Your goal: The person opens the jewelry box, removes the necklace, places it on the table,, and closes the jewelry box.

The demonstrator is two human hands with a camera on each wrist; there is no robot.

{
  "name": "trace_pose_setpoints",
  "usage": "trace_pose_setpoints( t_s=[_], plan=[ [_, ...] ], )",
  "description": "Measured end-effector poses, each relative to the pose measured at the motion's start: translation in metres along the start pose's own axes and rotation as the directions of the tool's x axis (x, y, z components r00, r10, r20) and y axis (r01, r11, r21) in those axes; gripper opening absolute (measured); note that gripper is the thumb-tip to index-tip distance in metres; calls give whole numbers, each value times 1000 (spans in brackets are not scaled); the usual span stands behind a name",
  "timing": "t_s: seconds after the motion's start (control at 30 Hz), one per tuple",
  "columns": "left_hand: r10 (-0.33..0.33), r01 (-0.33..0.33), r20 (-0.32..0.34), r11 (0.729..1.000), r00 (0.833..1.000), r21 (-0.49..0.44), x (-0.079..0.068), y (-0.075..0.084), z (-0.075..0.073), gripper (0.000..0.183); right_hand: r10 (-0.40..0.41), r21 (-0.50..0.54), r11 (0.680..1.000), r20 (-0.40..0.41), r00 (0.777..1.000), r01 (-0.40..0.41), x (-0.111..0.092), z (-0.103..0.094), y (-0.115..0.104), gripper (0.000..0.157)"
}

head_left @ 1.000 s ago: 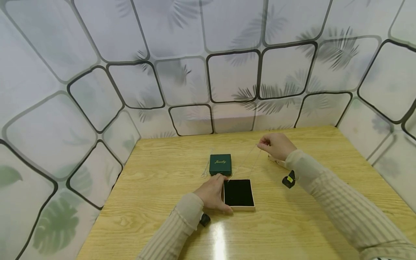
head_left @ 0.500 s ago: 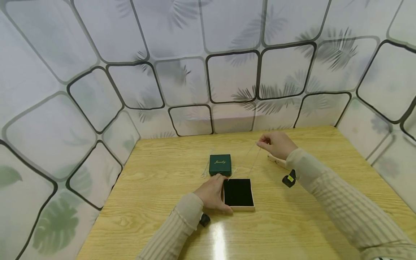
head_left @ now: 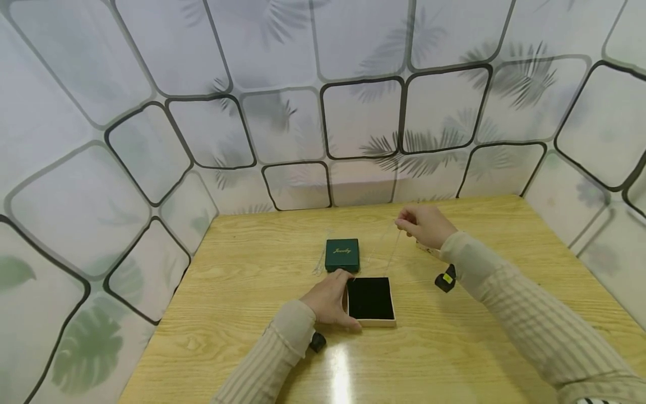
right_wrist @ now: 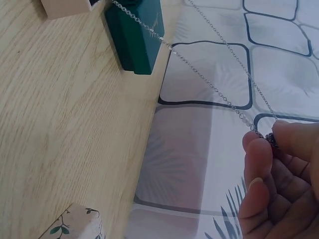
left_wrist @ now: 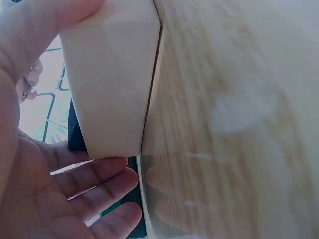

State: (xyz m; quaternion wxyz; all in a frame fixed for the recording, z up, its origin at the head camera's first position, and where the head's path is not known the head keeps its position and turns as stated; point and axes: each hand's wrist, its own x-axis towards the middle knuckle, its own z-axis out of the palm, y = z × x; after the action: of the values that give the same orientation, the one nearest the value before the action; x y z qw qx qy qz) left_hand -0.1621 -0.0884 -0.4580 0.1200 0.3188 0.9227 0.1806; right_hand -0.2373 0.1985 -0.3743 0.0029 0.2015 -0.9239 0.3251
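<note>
My left hand point(head_left: 330, 300) grips a pale jewelry box base point(head_left: 373, 324) with a black insert point(head_left: 370, 297), thumb at the near corner and fingers along the far side. In the left wrist view the box's pale side wall point(left_wrist: 109, 84) fills the space between thumb and fingers. Raised above the table, my right hand point(head_left: 426, 224) pinches a thin silver chain necklace point(right_wrist: 172, 48) between thumb and forefinger. Two strands slope down from the pinch toward the box's far edge. The necklace's lower end is hard to make out.
Behind the open box stands a dark green box point(head_left: 342, 253) marked "Jewelry". Another fine chain point(head_left: 319, 266) lies at its left. A leaf-patterned pale box point(right_wrist: 75, 221) sits below the right forearm. A patterned curtain point(head_left: 363, 120) closes off the table's back.
My right hand has shifted slightly left, and the hanging chain has swung along with it. The left hand and the box have stayed in place.
</note>
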Motion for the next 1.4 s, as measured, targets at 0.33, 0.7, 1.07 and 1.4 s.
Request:
trace_pose_setpoints(
  t_s=[0.33,0.7,1.07,1.4],
  plan=[
    [14,-14,-9,1000,1000,4,1,-3,1,110,-27,-71,997,-48,998,24,11,5,-2,17],
    [21,-21,-7,1000,1000,0,1,-4,1,110,-24,-71,997,-74,997,19,23,7,-8,14],
    [3,-3,-3,1000,1000,-9,0,-3,1,109,-39,-11,999,-94,995,39,21,12,-17,15],
    [-21,21,-7,1000,1000,-13,0,-1,2,114,-82,-9,997,-141,987,82,22,9,-32,15]
  ],
)
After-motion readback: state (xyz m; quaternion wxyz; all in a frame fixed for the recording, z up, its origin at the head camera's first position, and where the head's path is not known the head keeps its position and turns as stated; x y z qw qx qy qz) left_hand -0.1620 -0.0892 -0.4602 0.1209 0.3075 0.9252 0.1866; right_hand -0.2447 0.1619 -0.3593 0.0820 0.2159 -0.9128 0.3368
